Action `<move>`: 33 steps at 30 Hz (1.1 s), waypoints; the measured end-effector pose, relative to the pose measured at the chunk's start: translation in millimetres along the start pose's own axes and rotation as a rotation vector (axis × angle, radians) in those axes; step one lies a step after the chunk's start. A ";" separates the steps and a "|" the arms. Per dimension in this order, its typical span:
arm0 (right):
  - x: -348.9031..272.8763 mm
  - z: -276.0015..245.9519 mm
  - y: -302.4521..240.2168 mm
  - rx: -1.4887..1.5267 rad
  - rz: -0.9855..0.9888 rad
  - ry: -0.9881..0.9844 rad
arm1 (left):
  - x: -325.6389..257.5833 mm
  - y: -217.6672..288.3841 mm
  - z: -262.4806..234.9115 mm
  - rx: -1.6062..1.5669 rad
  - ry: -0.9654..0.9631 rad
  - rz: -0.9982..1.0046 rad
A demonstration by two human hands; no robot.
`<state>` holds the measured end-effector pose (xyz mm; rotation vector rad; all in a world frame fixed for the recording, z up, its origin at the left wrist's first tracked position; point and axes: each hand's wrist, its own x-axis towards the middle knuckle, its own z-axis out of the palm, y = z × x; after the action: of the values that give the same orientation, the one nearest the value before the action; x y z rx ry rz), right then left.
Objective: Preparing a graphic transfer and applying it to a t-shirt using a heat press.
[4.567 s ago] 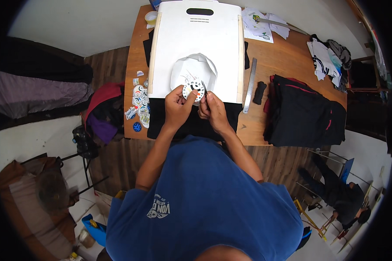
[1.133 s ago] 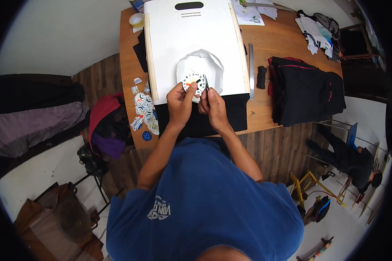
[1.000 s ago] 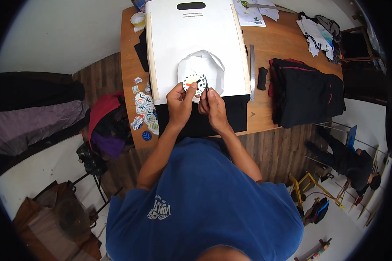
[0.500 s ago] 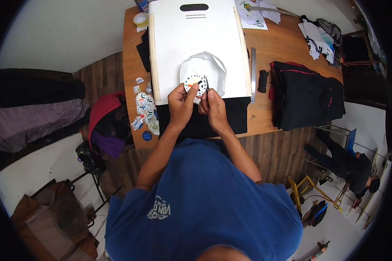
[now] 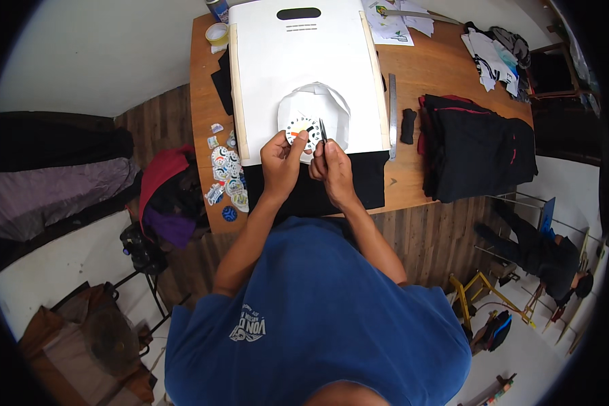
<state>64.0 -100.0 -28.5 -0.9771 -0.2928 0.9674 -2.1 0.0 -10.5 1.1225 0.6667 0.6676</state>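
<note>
**Round sticker (image 5: 298, 126) and scissors (image 5: 323, 128) held over a paper dish (image 5: 342, 122)**

At the left edge of the wooden worktop (image 5: 413, 183), toward the near left corner, lies a loose pile of stickers (image 5: 224, 162), with a blue disc (image 5: 229, 214) just below it. Near the far left corner are a small yellowish tub (image 5: 217, 33) (it might be a roll of tape) and a blue can (image 5: 218, 10) behind it.

Next comes a large white board (image 5: 304, 57) with a slot at its far end, reaching toward the worktop's near edge. The white paper dish rests on its near half. Black cloth (image 5: 369, 183) shows beneath the board and runs to that near edge.

The left hand (image 5: 281, 166) is clamped on the round sticker, thumb on top, at the near side of the dish. Just beside it, the right hand (image 5: 335, 169) grips the scissors, tips pointing away from the person; how far the blades are parted is too small to tell.

Right of the board, printed papers (image 5: 389, 24) lie at the far edge. A metal ruler (image 5: 393, 115) lies closer in, then a small black roll (image 5: 408, 126), then folded black clothes (image 5: 474, 149) with red trim near the right edge.
</note>
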 end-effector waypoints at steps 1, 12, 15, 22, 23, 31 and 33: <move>-0.1 0.7 -0.8 0.000 0.000 0.000 | 0.3 0.2 0.0 0.000 0.000 0.004; 0.6 2.5 2.2 0.004 -0.016 -0.028 | 0.3 0.0 0.7 -0.039 0.001 -0.002; 0.9 3.7 0.6 -0.009 -0.029 -0.033 | 0.5 -0.8 0.8 -0.036 0.004 0.000; 2.2 4.6 3.7 0.003 -0.027 -0.013 | 0.1 -0.7 3.5 -0.006 0.028 -0.006; 2.5 5.2 2.9 0.008 -0.033 -0.011 | 0.2 -1.8 3.0 -0.006 0.028 -0.006; 3.4 8.2 2.4 -0.001 -0.059 -0.006 | 0.1 -6.4 1.1 0.003 0.024 0.000; 2.7 8.6 2.6 0.018 -0.064 0.023 | -0.4 -4.3 2.9 0.001 0.031 -0.011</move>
<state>58.8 -92.5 -26.3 -0.9562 -0.2944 0.8990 0.6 -3.2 -13.7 1.1109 0.6997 0.6768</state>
